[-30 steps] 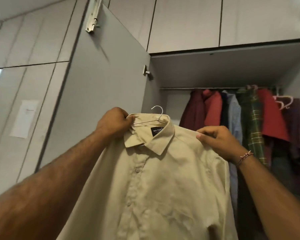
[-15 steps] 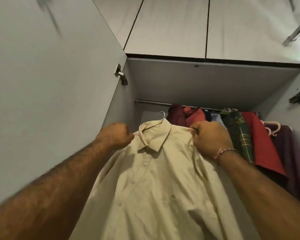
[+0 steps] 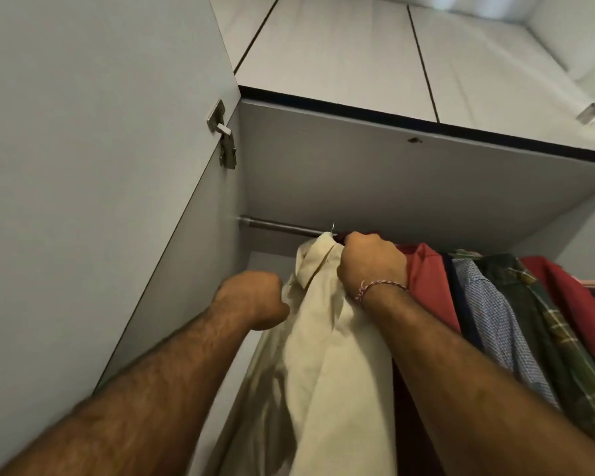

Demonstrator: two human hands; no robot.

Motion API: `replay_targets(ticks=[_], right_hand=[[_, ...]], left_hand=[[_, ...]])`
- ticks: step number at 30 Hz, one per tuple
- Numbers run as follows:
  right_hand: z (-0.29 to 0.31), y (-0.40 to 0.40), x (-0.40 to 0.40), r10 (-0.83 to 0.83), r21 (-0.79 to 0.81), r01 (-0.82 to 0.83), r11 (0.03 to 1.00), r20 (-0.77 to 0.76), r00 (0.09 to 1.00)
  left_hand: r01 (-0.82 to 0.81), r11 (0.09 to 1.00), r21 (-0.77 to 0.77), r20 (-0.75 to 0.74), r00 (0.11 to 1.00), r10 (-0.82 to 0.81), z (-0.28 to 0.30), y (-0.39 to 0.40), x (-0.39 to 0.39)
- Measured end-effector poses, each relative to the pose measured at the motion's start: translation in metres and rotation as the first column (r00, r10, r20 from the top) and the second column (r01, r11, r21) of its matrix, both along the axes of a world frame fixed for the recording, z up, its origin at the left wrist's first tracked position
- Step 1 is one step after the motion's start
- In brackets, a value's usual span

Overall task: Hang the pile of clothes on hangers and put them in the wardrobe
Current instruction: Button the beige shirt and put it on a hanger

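Note:
A cream shirt [image 3: 318, 355] hangs edge-on inside the open wardrobe, its collar up at the metal rail [image 3: 282, 226]. The wire hanger's hook [image 3: 333, 227] shows just above the collar, at the rail. My right hand [image 3: 371, 264] grips the shirt at the collar and right shoulder, knuckles against the rail. My left hand [image 3: 255, 300] is curled at the shirt's left shoulder; its fingers are hidden behind the wrist, so whether they hold the cloth is unclear.
To the right on the rail hang a red shirt [image 3: 430, 286], a blue checked shirt [image 3: 495, 317], a green plaid shirt [image 3: 564, 341] and another red garment [image 3: 577, 304]. The open wardrobe door [image 3: 93, 201] stands close on the left. The wardrobe top [image 3: 392, 180] lies overhead.
Both hands have lifted the cream shirt up and into the wardrobe, turning it edge-on. The hanger's hook has risen from below the rail to the rail. The camera tilted upward.

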State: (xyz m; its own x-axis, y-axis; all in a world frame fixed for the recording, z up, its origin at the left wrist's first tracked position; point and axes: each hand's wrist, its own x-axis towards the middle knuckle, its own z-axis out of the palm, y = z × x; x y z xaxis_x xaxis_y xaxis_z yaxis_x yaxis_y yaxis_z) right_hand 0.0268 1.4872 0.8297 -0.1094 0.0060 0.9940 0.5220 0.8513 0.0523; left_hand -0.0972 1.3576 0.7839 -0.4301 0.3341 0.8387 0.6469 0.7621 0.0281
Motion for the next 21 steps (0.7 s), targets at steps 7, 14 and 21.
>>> replay_targets(ticks=[7, 14, 21], right_hand=[[0.03, 0.009, -0.038, -0.078, 0.04, 0.079, 0.996, -0.018, 0.997], [0.039, 0.016, -0.063, -0.076, 0.018, 0.075, 0.997, 0.073, 0.994], [0.05, 0.014, -0.056, -0.073, -0.026, 0.078, 0.997, 0.147, 0.986]], left_hand=[[0.042, 0.999, 0.019, -0.093, 0.995, -0.04, 0.016, 0.02, -0.014], [0.052, 0.998, 0.034, -0.159, 0.986, -0.046, 0.015, 0.03, -0.022], [0.096, 0.994, 0.049, -0.218, 0.972, -0.083, 0.011, 0.029, -0.02]])
